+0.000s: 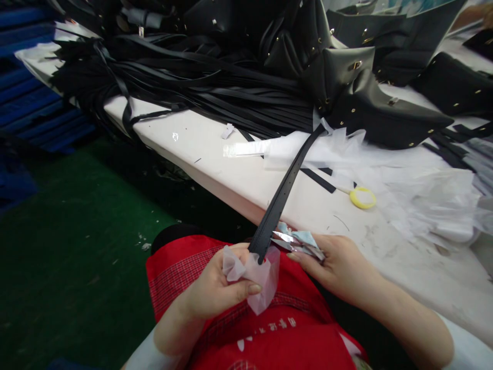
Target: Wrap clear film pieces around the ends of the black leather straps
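My left hand is closed on the near end of a black leather strap, with a piece of translucent white film pinched at that end. The strap has a row of small holes and slants up and away over the table edge to crumpled film. In my right hand is a pair of thread snips, silver-bladed and partly wrapped in pale blue material. Their tips point left, close beside the strap near my left hand; whether they touch it I cannot tell.
The white table carries a long heap of black straps, black leather bags with gold fittings, crumpled white film and a yellow ring-shaped object. Blue stacked items stand left on the green floor.
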### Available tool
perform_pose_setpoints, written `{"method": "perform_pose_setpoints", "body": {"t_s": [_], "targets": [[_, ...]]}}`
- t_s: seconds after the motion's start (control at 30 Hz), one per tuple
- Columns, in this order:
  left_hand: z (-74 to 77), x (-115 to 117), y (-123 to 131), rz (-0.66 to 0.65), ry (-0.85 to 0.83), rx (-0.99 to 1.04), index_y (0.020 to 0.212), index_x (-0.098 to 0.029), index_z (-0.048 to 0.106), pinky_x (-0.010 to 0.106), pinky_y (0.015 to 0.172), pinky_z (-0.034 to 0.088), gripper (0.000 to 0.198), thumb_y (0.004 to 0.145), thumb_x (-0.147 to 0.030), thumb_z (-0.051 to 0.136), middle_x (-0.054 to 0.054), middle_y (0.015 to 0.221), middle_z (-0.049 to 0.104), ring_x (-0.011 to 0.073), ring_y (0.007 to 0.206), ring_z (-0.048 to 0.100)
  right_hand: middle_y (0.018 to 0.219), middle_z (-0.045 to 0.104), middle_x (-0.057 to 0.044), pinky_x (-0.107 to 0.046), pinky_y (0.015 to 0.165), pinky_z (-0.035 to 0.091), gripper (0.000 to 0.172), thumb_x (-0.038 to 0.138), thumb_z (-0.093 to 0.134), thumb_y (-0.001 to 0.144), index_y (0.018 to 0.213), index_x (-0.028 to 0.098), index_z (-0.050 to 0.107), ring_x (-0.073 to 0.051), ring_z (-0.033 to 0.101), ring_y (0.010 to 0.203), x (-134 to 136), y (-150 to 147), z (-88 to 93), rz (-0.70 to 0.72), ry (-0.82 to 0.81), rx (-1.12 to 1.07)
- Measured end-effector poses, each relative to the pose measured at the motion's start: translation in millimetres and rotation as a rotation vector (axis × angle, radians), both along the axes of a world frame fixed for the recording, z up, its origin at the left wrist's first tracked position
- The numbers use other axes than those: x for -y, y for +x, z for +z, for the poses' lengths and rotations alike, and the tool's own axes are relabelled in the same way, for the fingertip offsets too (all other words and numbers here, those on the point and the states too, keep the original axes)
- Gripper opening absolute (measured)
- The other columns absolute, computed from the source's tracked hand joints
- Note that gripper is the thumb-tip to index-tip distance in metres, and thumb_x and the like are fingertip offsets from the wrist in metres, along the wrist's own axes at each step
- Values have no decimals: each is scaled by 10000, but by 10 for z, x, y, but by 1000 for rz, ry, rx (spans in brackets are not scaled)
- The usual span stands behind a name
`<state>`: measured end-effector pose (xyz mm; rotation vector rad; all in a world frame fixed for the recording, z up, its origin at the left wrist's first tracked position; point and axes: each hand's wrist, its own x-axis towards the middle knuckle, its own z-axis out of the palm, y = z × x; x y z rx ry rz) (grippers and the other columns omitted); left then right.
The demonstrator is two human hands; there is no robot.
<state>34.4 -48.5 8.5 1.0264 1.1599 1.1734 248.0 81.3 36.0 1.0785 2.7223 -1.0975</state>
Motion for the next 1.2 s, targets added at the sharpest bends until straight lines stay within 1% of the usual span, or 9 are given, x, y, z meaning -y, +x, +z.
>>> {"method": "perform_pose_setpoints", "body": {"t_s": [0.13,0.3,0.47,0.6,0.67,0.73,0.97,1.2], "targets": [[2,-1,4,-1,4,10,789,-150,661,270,728,467,272,747,-394,772,44,861,602,171,778,569,792,724,-28,-250,612,416,359,508,453,942,888,229,672,-181,641,662,-11,-32,-37,-15,-27,3],[16,8,-1,-3,-10,34,809,-147,666,243,659,449,257,749,-372,771,33,828,579,146,719,542,807,728,-37,-255,599,404,368,517,457,938,922,226,681,-180,628,642,-19,3,-88,-69,13,-19],[57,-8,5,4,-13,-10,731,-156,628,255,645,463,253,739,-367,769,34,809,578,151,693,545,740,698,-23,-238,581,395,366,515,463,937,848,216,656,-162,601,616,17,38,-49,-27,-23,-62],[130,-27,17,-12,0,-70,644,-173,575,290,717,492,259,749,-329,754,42,818,607,172,728,575,691,666,-14,-234,571,374,366,507,464,939,805,208,627,-144,568,580,53,32,-21,19,-16,-58],[148,-29,17,-9,13,-95,628,-175,560,296,749,498,261,751,-307,749,46,821,617,181,757,590,671,652,-5,-232,563,362,370,507,464,940,785,208,616,-133,545,558,66,34,-17,33,-9,-40],[150,-26,13,-9,23,-107,628,-174,555,294,750,501,257,751,-292,748,50,826,624,184,768,597,664,647,0,-231,558,356,364,504,466,942,790,211,618,-128,536,554,74,40,-12,43,-17,-35],[150,-19,8,-19,29,-125,652,-171,585,308,736,504,237,761,-311,743,58,822,630,195,764,602,714,676,-9,-235,584,370,345,499,472,944,841,219,643,-143,579,605,79,43,23,50,-52,-30],[126,-36,13,-19,78,-130,642,-162,546,294,738,485,255,773,-277,732,52,809,613,186,765,595,718,683,-20,-237,592,388,369,513,461,943,851,216,659,-152,599,613,93,32,20,48,-56,-19]]}}
